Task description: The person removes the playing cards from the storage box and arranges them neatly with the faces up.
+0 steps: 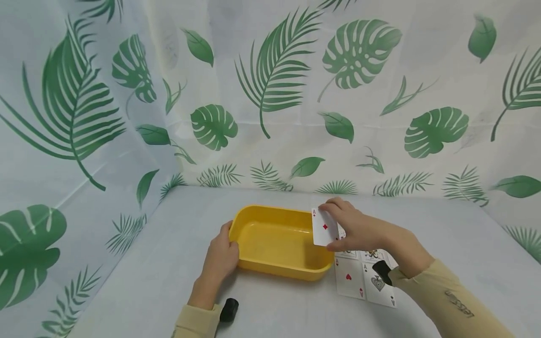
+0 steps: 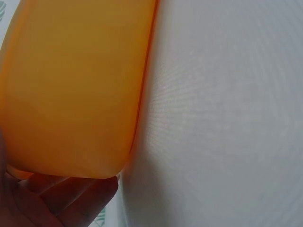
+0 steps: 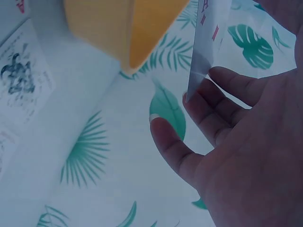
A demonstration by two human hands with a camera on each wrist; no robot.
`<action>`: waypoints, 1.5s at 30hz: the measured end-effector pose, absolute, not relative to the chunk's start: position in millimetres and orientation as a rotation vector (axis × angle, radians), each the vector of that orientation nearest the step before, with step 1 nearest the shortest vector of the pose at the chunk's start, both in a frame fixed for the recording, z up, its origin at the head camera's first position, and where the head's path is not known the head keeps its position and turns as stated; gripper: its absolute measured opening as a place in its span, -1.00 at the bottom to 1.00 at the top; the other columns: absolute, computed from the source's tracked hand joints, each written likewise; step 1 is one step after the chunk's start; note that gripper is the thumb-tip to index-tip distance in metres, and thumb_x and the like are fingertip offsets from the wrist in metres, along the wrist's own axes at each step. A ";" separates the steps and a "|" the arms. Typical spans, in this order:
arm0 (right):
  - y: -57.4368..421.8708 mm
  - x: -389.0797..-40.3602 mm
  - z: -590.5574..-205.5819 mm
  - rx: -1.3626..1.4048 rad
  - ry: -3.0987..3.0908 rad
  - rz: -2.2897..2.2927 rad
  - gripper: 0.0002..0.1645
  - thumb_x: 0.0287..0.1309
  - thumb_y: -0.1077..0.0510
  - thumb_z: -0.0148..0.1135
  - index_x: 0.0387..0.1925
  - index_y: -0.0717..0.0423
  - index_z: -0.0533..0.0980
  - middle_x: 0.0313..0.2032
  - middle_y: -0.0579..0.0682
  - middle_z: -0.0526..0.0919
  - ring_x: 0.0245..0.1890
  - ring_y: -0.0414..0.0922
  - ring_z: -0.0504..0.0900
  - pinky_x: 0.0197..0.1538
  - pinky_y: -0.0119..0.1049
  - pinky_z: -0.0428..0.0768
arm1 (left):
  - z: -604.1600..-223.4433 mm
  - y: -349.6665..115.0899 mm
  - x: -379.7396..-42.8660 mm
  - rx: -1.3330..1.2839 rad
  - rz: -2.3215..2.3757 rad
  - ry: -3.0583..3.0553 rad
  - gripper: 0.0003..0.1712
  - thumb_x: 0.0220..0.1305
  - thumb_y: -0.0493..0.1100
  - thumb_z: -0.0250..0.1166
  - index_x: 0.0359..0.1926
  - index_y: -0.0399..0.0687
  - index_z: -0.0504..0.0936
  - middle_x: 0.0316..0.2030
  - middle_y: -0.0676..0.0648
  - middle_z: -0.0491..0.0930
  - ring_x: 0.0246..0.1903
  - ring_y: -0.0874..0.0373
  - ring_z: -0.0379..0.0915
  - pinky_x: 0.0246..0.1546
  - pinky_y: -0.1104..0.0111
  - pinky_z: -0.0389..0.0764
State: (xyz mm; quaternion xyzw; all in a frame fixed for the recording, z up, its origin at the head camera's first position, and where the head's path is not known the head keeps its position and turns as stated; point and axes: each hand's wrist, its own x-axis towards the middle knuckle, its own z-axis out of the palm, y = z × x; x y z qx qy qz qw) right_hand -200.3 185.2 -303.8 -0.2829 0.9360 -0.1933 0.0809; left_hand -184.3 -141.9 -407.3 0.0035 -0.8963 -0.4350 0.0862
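Note:
A yellow plastic tray [image 1: 270, 244] has its left end in the grip of my left hand [image 1: 220, 256]. In the left wrist view, the fingers [image 2: 80, 196] lie along the end of the tray [image 2: 75, 90]. My right hand [image 1: 361, 230] pinches an ace of diamonds [image 1: 322, 233] by its edges, face toward the head camera, overlapping the tray's right end in that view. The right wrist view shows this card [image 3: 208, 38] between thumb and fingers. Beneath the right hand, face up, lie an ace of hearts [image 1: 348, 281] and an ace of spades [image 1: 382, 288].
More cards with printed figures [image 1: 374, 255] lie behind the two aces, partly covered by the right hand and wrist. White cloth covers the table [image 1: 291, 310]. Leaf-printed curtains [image 1: 291, 150] stand at the back and sides.

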 end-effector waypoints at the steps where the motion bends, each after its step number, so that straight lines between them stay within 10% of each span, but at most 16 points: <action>1: 187.9 -199.1 -304.0 -0.846 2.803 -0.581 0.02 0.05 0.02 0.52 0.44 0.22 0.21 0.38 0.16 0.20 0.33 0.14 0.21 0.27 0.17 0.40 | -407.6 -142.0 -184.4 0.015 -1.299 -2.673 -0.35 0.29 -0.37 -0.02 0.43 -0.32 0.28 0.23 -0.32 0.50 -0.01 -0.08 0.50 0.14 -0.04 0.47; 45: 288.0 -141.5 -346.8 -0.728 2.988 -0.536 0.06 -0.14 -0.09 0.62 0.33 0.20 0.30 0.26 0.10 0.32 0.19 0.09 0.36 0.09 0.03 0.55 | -410.4 -143.0 -186.5 0.018 -1.309 -2.677 -0.34 0.30 -0.35 -0.04 0.45 -0.31 0.26 0.26 -0.31 0.48 0.02 -0.06 0.49 0.17 -0.02 0.45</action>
